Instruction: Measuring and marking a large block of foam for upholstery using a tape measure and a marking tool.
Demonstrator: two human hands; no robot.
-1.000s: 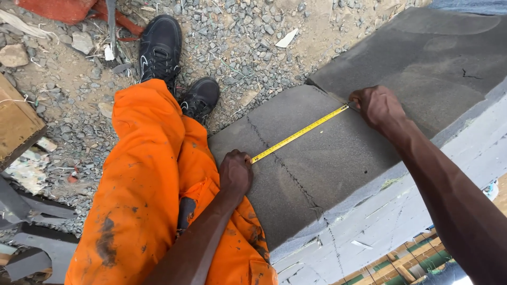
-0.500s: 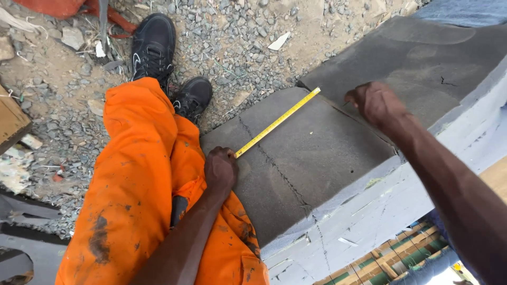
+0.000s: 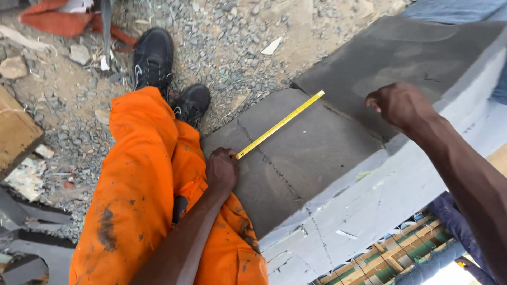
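Gravel and dirt ground (image 3: 222,47) outdoors, with a big grey foam slab (image 3: 327,158) lying across it, cracked near the middle, white edge facing the camera. Orange coveralls (image 3: 142,184) fill lower left, black boots (image 3: 154,58) beyond them. Wooden block (image 3: 16,132) at far left; orange cloth (image 3: 53,18) top left. Yellow tape measure blade (image 3: 280,124) lies diagonally on the slab, near end under the left hand (image 3: 222,169), which is closed on the tape case, case itself hidden. Right hand (image 3: 401,105) is a loose fist over the slab, empty as far as visible. Versus a second ago: right hand has let go of the tape tip and moved well apart; tip now free near the slab's seam. White paper scrap (image 3: 272,46) on the gravel.
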